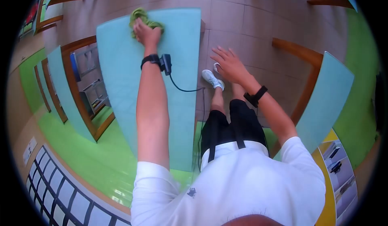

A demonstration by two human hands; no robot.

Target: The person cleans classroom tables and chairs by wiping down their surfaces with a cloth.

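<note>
My left hand [147,32] is at the far end of a pale blue table [178,52], with its fingers closed on a crumpled green cloth [138,14]. The cloth lies on the tabletop near the far edge, bunched around the fingers. Out over the floor, to the right of that table, my right hand [231,64] holds nothing, its fingers spread apart. Each wrist wears a black band, and a cable runs from the left one across the tabletop.
Another pale blue table [327,92] with a wooden frame stands on the right. More such tables [70,92] are at the left, near a metal stepladder [93,92]. A yellow-edged shelf [323,157] is at the lower right. My feet are on the tiled floor [258,27].
</note>
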